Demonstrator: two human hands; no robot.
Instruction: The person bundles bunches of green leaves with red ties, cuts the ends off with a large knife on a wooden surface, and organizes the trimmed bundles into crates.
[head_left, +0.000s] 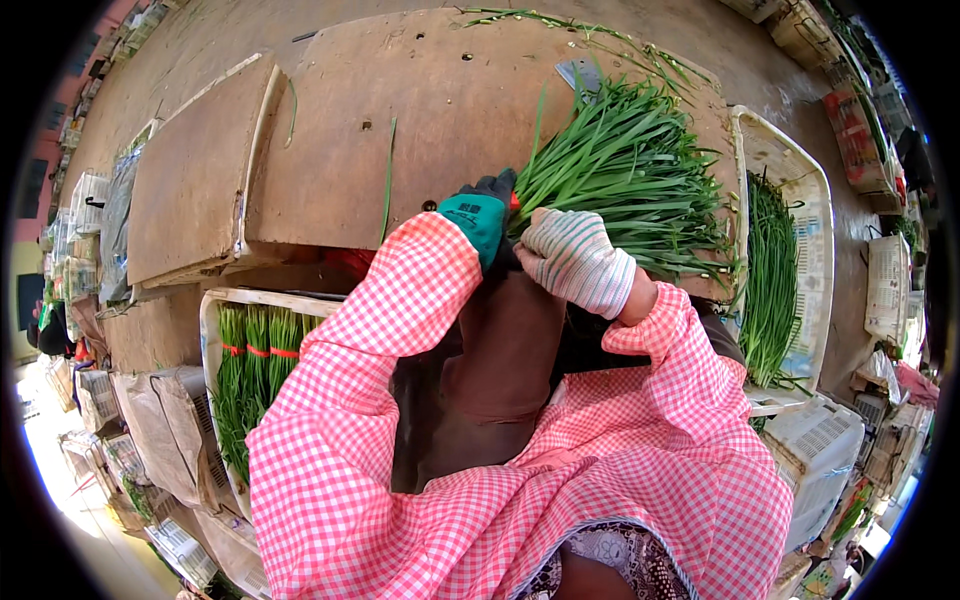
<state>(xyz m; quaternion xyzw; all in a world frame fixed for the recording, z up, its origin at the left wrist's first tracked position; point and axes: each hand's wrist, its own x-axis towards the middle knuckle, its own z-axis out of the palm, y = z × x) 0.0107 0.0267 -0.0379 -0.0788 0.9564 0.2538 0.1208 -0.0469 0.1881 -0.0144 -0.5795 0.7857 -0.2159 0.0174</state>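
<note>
My left hand (478,215), in a green and dark grey glove, is closed around the stem end of a bunch of garlic chives (620,165). A bit of red band (515,202) shows at its fingers. Right beside it, my right hand (582,258) wears a white striped knit glove, fingers curled in at the near edge of the stems. Whatever those fingers pinch is hidden. Green leaves fan out to the right across a wooden board (340,170). In a crate at the lower left stand bundled chives (257,365) with red bands.
To the right, a white plastic crate (815,270) holds loose chives (768,290). A flat grey metal piece (578,76) lies beyond the leaves. A raised wooden panel (195,180) sits at the left. Stray leaves (389,180) lie on the board; stacked crates line both sides.
</note>
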